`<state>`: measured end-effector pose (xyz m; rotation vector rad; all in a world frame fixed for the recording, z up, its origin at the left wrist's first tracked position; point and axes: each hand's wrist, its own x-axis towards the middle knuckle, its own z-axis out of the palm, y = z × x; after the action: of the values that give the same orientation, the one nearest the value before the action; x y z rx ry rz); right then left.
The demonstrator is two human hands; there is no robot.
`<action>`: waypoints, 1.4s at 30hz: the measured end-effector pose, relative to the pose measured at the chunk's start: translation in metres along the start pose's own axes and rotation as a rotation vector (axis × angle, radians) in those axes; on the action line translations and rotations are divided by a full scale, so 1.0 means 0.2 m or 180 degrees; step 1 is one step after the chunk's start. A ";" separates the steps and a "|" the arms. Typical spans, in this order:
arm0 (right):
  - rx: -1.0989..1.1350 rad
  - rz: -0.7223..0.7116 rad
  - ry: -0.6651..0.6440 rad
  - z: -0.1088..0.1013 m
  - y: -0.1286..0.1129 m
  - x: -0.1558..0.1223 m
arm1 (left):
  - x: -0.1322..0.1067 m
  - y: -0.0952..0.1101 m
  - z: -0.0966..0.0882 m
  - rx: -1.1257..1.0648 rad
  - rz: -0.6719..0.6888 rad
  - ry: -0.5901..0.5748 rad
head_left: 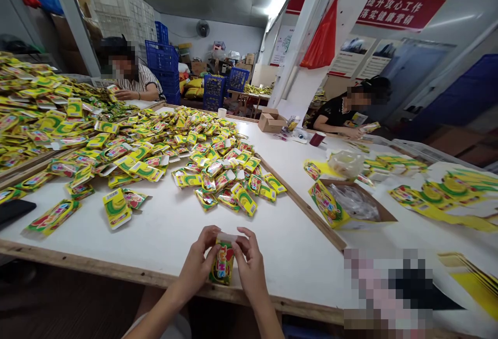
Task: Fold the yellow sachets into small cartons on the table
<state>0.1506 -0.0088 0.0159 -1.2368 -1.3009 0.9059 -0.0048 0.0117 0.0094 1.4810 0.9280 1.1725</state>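
My left hand (197,263) and my right hand (251,266) are both closed on one small yellow packet (222,266) with a colourful print. I hold it upright above the near edge of the white table (163,235), fingertips pinching its top corners. A little farther out lies a spread of several similar yellow-green packets (218,173), which grows into a big heap (42,116) at the left.
A wooden strip (299,204) divides the table. An open cardboard box (350,204) with clear bags stands at the right, near yellow printed sheets (439,199). Two other people (132,77) (346,113) sit at the far side. A dark object (13,209) lies at the left edge.
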 end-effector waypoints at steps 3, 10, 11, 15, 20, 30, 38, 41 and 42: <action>-0.0108 -0.0084 -0.0144 -0.01 0.00 -0.03 | -0.01 0.04 0.01 0.0310 0.0197 -0.0124; -0.0233 -0.0045 -0.0095 0.00 -0.05 -0.05 | 0.00 0.09 0.00 0.0449 -0.0001 -0.0078; -0.0281 -0.0024 -0.0060 0.00 -0.06 -0.04 | 0.00 0.09 0.00 0.0406 -0.0086 -0.0029; -0.0408 -0.0046 0.0024 0.01 -0.08 -0.01 | 0.03 0.06 0.01 0.0239 -0.0260 0.0106; -0.0376 -0.0079 0.0024 0.00 -0.07 -0.01 | 0.02 0.03 0.01 0.0044 -0.0270 0.0102; -0.0119 -0.0112 0.0087 0.02 -0.01 -0.07 | -0.02 0.02 -0.01 0.0210 0.0198 0.0007; -0.0125 -0.0198 0.0300 0.02 0.03 -0.14 | -0.07 0.08 0.03 0.0213 0.0217 0.0120; -0.0133 -0.0076 0.0493 0.04 0.04 -0.16 | -0.09 0.06 0.05 0.0066 -0.0055 -0.0070; -0.0117 -0.0046 0.0506 0.05 0.04 -0.15 | -0.09 0.05 0.06 0.0016 -0.0112 -0.0136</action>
<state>0.1392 -0.0363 0.0010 -1.2993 -1.2030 0.7604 0.0017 -0.0096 0.0151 1.4825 0.9252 1.1097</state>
